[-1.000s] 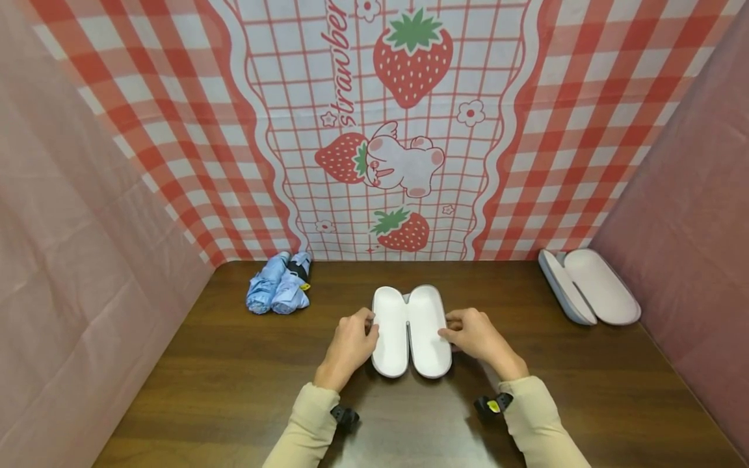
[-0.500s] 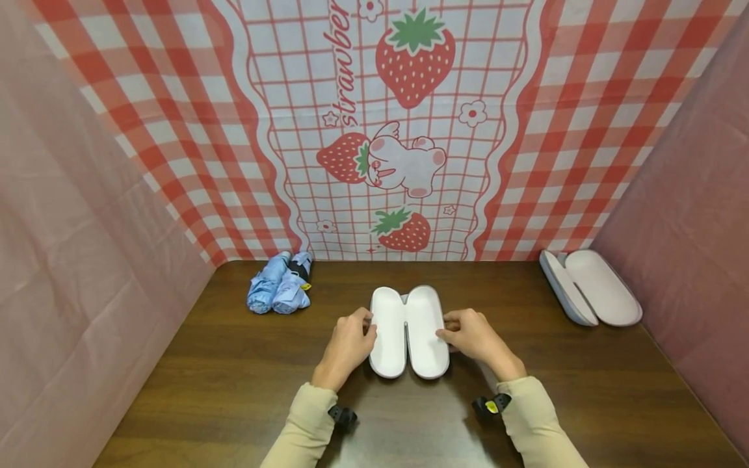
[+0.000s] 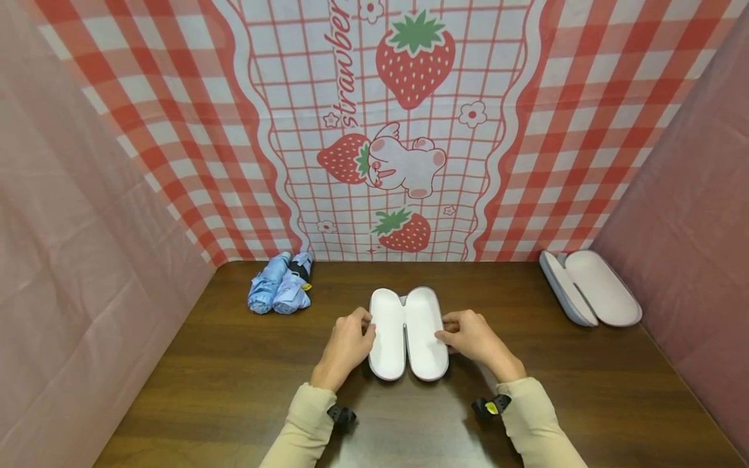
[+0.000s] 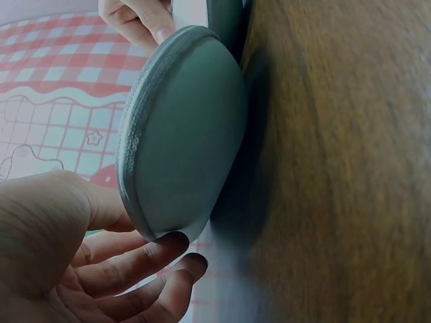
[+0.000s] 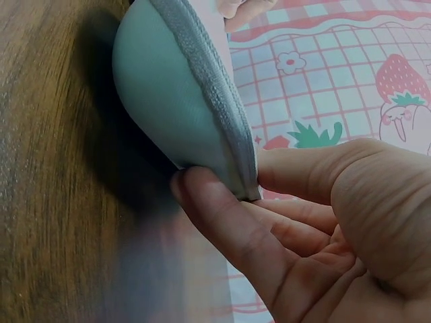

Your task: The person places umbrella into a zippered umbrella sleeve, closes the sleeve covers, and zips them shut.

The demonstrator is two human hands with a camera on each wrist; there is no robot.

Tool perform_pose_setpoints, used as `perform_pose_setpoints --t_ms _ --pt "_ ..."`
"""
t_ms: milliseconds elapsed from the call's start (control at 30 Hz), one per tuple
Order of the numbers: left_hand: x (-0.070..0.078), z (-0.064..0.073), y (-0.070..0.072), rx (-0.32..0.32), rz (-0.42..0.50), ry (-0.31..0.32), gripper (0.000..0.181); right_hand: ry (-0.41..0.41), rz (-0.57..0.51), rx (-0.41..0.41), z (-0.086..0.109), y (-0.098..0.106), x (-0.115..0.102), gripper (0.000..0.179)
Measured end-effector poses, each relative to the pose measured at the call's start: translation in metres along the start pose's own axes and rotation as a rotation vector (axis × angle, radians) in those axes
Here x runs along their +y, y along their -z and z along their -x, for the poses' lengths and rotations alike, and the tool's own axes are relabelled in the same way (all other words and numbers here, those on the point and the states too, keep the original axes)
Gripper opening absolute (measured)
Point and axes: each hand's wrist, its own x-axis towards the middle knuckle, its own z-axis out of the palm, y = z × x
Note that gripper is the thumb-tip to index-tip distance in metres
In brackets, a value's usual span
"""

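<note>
An unfolded glasses case (image 3: 425, 338) lies in the middle of the table in the head view, its two white-lined halves side by side. Its outer shell (image 4: 192, 134) is grey-green with a zip along the rim. My left hand (image 3: 346, 341) pinches the left half by its outer edge, the thumb at the rim and fingertips against the shell. On the opposite edge, my right hand (image 3: 476, 338) pinches the right half, thumb at the rim and a finger under the shell in the right wrist view. The lining shows nothing lying in either half.
Two folded blue umbrellas (image 3: 267, 286) lie together at the back left of the wooden table (image 3: 234, 390). A second unfolded glasses case (image 3: 605, 286) stands at the back right. A strawberry-patterned cloth (image 3: 409, 156) hangs behind, with pink cloth at both sides.
The glasses case and both hands have shifted very slightly left. Both hands keep the same hold, and the umbrellas and second case stay put.
</note>
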Motion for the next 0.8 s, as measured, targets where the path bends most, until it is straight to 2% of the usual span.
perform_pose_setpoints --t_ms 133,333,567,800 --pt "0.0005 0.0001 0.0001 -0.004 0.003 0.008 0.011 -0.007 0.008 -0.003 0.0012 -0.0002 -0.0003 0.036" --pt "0.0 0.0001 0.0012 0.001 -0.001 -0.012 0.008 -0.007 0.01 -0.018 0.0027 0.0013 -0.0025 0.038" --pt "-0.0015 -0.001 0.0027 -0.019 0.021 -0.004 0.011 -0.003 -0.004 -0.019 0.0001 0.0012 -0.0015 0.047" --pt "0.0007 -0.0018 0.0052 -0.035 0.019 0.005 0.012 -0.012 -0.049 0.004 -0.0017 -0.0002 0.0001 0.042"
